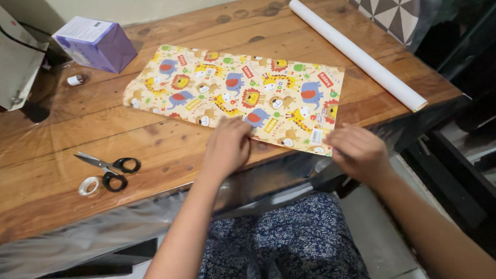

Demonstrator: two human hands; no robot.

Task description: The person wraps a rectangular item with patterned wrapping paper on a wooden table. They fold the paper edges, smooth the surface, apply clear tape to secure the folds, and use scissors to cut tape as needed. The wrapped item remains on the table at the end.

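Wrapping paper point(241, 93): folded sheet printed with cartoon lions, elephants and giraffes on pale yellow; lies flat on the tabletop point(50, 146), its near edge close to the front edge.
Left hand point(226, 147): rests on the near edge of the sheet, palm down, fingers curled and pressing the paper flat against the wood; nothing is pinched that I can see.
Right hand point(358, 149): sits at the near right corner of the sheet, fingers bent together over the corner; whether they pinch the edge or only press on it cannot be told.
Handling: judged light, thin and limp, likely to crease or tear if tugged, and slick enough to slide on the plastic-covered wood; best taken by the edges or corners with both hands, or held down flat under a palm.
Scissors point(109, 166): black-handled, lying closed to the left, well apart from the hands.
Tape roll point(88, 186): small clear roll, just beside the scissors' handles.
Purple box point(96, 43): at the far left of the tabletop, beyond the sheet.
White paper roll point(357, 53): long tube lying diagonally along the right side, near the sheet's far right corner.
Small white cap point(75, 80): by the purple box.
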